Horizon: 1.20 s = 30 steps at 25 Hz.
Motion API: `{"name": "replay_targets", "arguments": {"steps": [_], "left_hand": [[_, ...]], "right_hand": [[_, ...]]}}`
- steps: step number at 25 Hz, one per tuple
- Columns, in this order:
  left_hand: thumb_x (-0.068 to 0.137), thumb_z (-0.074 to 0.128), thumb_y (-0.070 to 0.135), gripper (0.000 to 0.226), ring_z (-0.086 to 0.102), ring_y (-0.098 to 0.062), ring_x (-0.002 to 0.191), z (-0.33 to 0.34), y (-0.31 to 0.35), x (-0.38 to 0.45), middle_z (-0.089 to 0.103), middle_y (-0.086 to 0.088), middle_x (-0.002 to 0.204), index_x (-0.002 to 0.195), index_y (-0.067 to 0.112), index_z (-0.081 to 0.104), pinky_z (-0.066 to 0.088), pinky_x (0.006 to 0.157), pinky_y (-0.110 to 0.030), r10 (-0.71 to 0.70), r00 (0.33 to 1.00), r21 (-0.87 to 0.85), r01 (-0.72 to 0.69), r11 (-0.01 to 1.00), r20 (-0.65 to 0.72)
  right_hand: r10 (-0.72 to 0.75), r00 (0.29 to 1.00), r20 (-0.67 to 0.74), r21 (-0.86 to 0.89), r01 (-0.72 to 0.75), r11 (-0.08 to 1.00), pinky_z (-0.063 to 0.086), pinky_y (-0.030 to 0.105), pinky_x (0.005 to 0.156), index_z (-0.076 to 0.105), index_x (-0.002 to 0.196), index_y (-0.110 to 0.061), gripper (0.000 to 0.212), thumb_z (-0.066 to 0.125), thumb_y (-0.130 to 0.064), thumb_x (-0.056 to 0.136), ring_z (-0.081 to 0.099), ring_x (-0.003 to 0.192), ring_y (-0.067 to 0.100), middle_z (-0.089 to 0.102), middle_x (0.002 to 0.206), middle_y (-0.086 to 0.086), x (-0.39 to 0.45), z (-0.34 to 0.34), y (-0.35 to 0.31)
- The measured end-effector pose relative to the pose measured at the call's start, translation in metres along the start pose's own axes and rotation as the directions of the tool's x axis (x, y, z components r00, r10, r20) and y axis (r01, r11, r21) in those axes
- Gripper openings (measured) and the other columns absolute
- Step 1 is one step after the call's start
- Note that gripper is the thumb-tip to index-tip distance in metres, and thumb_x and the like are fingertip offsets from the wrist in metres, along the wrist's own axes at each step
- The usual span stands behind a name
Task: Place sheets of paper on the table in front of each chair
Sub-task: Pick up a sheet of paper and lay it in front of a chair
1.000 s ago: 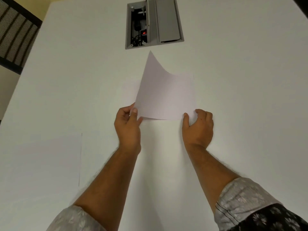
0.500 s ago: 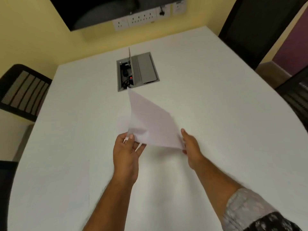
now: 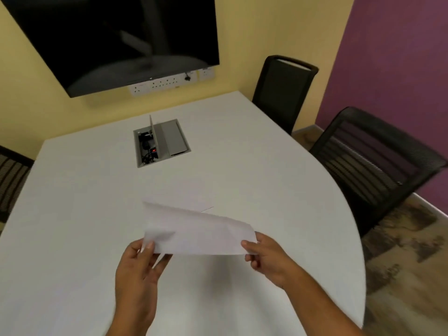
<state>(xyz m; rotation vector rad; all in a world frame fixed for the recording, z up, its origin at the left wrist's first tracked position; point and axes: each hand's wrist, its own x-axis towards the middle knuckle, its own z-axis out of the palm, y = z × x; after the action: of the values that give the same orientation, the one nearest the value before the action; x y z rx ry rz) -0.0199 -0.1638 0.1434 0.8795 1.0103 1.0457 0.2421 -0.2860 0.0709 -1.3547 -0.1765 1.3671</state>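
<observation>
Sheet (image 3: 194, 235): lower centre, lifted off the surface (image 3: 254, 170), long axis left to right.
Left hand (image 3: 138, 267): fingers pinch the sheet's left corner.
Right hand (image 3: 268, 257): fingers pinch its right edge; nearer the chairs.
Chairs: one (image 3: 371, 163) at right, one (image 3: 283, 93) upper right; their places look bare.
Room: dark screen (image 3: 116, 40) upper left, open cable box (image 3: 161, 141) mid-surface.

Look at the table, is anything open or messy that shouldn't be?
One thing: the cable box sunk into the table has one flap standing upright, so tangled wires and a red light show. The sheet of paper held by the left hand and right hand is bent, not torn.
</observation>
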Motion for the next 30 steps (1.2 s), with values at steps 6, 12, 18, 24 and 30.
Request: {"name": "replay_targets", "arguments": {"steps": [6,12,18,24,30], "left_hand": [[0.099,0.068,0.008,0.006,0.069,-0.033,0.087,0.019,-0.069,-0.032,0.071,-0.019,0.099,0.099,0.001,0.069,0.067,0.068,-0.032,-0.228,0.969,0.108,0.238,0.965,-0.097],[0.093,0.072,-0.004,0.015,0.069,-0.034,0.076,0.067,-0.13,-0.036,0.074,-0.022,0.091,0.108,-0.003,0.069,0.063,0.069,-0.038,-0.469,0.88,0.23,0.473,0.85,-0.075],[0.095,0.07,-0.002,0.02,0.073,-0.032,0.073,0.157,-0.196,-0.022,0.076,-0.029,0.1,0.115,-0.002,0.068,0.064,0.065,-0.036,-0.448,0.882,0.371,0.469,0.801,-0.148],[0.096,0.066,-0.006,0.022,0.075,-0.033,0.076,0.243,-0.223,0.01,0.074,-0.027,0.101,0.115,0.005,0.062,0.064,0.069,-0.037,-0.388,0.896,0.39,0.443,0.807,-0.214],[0.098,0.053,-0.009,0.019,0.069,-0.029,0.078,0.282,-0.267,0.056,0.067,-0.023,0.1,0.106,0.004,0.064,0.061,0.063,-0.038,-0.378,0.897,0.563,0.438,0.701,-0.229]], "right_hand": [[-0.235,0.918,-0.318,-0.196,0.178,0.964,0.053,0.028,0.058,0.071,0.115,-0.018,0.022,0.073,-0.011,0.095,0.067,0.066,0.019,0.076,0.107,0.01,-0.033,-0.064,-0.039],[-0.25,0.864,-0.437,-0.329,0.106,0.938,0.06,0.027,0.058,0.067,0.123,-0.012,0.028,0.07,-0.004,0.096,0.069,0.065,0.021,0.072,0.107,0.009,-0.025,-0.146,-0.032],[-0.275,0.842,-0.464,-0.432,0.056,0.9,0.063,0.03,0.058,0.062,0.135,-0.014,0.038,0.069,-0.006,0.099,0.07,0.066,0.022,0.066,0.116,0.013,0.036,-0.241,-0.045],[-0.347,0.831,-0.434,-0.488,0.107,0.866,0.066,0.04,0.067,0.059,0.141,-0.015,0.044,0.07,-0.007,0.099,0.068,0.06,0.022,0.06,0.12,0.009,0.099,-0.297,-0.094],[-0.273,0.822,-0.499,-0.437,0.034,0.899,0.056,0.022,0.05,0.056,0.144,-0.016,0.049,0.068,-0.003,0.098,0.067,0.059,0.022,0.059,0.127,0.009,0.161,-0.33,-0.116]]}}
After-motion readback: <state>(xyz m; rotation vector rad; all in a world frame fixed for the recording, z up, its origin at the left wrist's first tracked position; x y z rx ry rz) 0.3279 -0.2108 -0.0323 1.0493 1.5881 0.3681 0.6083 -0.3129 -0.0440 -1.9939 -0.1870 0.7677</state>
